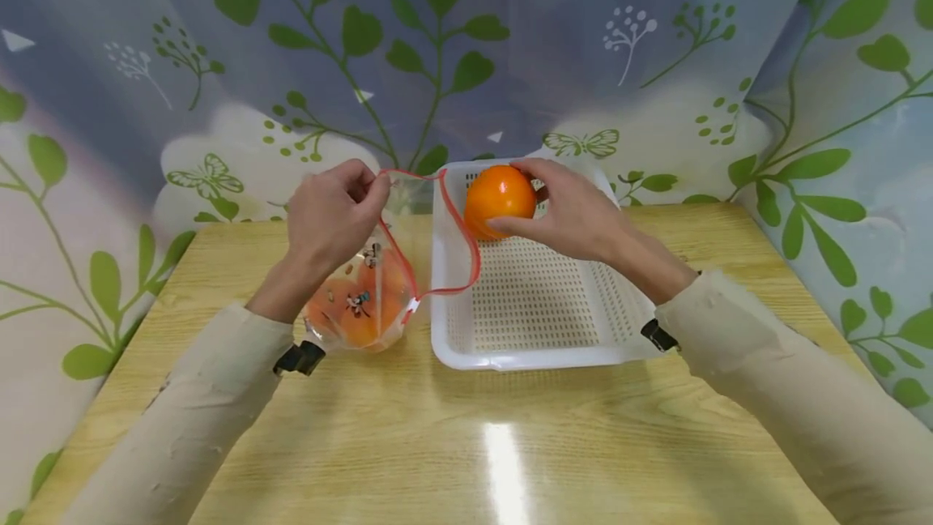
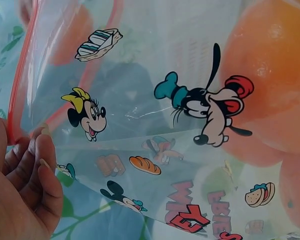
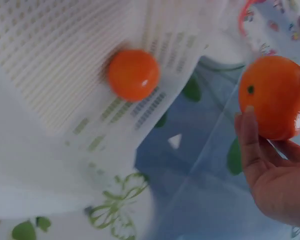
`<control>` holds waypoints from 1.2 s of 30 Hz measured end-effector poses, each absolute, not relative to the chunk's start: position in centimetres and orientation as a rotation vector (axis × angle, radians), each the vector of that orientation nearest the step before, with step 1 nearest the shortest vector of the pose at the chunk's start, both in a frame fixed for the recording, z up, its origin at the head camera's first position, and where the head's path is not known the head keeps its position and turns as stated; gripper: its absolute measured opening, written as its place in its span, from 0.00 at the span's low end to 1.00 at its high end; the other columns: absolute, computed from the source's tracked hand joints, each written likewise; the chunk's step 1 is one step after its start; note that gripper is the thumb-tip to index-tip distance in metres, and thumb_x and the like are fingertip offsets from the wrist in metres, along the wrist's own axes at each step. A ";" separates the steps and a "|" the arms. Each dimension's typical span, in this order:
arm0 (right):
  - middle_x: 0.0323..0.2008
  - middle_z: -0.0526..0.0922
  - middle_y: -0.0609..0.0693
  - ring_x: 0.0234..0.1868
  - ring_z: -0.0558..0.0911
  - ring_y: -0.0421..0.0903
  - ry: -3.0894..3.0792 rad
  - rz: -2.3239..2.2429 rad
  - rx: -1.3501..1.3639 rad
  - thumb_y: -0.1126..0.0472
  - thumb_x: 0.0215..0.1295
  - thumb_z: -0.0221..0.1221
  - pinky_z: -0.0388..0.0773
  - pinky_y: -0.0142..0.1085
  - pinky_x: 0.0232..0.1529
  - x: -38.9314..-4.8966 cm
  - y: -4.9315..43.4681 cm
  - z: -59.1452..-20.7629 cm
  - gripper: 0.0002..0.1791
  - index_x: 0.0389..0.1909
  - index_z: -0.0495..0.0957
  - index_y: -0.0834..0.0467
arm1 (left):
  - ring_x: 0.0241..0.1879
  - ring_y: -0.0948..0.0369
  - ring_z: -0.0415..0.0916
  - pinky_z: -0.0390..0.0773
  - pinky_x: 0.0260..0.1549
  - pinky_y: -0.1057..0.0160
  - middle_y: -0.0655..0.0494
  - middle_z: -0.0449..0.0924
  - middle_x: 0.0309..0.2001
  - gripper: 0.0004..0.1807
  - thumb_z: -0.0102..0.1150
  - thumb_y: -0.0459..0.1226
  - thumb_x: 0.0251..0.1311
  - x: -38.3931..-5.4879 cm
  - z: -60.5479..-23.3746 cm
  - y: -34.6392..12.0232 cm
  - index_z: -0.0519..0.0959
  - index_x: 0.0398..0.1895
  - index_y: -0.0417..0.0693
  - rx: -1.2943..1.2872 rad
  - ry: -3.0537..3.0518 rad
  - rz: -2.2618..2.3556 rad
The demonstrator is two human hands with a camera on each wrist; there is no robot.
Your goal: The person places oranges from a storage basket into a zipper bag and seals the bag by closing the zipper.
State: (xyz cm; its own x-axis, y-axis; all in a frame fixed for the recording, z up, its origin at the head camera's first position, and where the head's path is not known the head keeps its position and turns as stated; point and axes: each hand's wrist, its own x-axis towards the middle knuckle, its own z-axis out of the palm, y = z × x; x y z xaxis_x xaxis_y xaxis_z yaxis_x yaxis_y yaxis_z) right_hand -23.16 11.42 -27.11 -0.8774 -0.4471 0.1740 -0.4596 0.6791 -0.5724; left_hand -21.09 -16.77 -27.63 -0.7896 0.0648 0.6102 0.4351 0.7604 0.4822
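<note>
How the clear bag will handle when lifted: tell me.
The bag is probably floppy: its clear sides visibly crease. It likely hangs bottom-heavy, as the fruit gathers opposite its mouth. Being round, the fruit may roll inside.

The held orange (image 1: 503, 199) is gleaming, smooth and glossy — the bag (image 2: 135, 117) is showing shiny, clear plastic, the basket (image 1: 535, 306) perforated plastic — while the wood-grained table (image 1: 394, 444) is shining.

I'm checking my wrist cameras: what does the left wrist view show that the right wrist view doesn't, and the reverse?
Only the left: fruit inside the bag. Only the right: a loose orange lying in the basket, and a dark spot on the held orange in the right hand. Both: the bag's red edge and the leafy backdrop.
</note>
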 end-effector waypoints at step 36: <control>0.55 0.76 0.45 0.51 0.74 0.48 -2.812 0.489 0.981 0.32 0.51 0.63 0.76 0.44 0.36 -20.3 4.4 -28.9 0.43 0.65 0.67 0.48 | 0.11 0.60 0.65 0.60 0.13 0.59 0.59 0.72 0.12 0.16 0.52 0.43 0.64 -20.1 -26.8 -17.9 0.76 0.19 0.48 -0.390 -2.366 -0.793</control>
State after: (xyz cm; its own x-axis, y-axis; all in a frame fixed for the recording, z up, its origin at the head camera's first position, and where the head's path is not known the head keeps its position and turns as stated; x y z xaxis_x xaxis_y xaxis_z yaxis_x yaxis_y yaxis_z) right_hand -20.32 4.39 -28.95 -0.7820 -0.5832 0.2201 -0.6232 0.7374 -0.2606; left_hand -20.06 -17.94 -26.82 -0.7728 0.0817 0.6293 0.4443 0.7778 0.4447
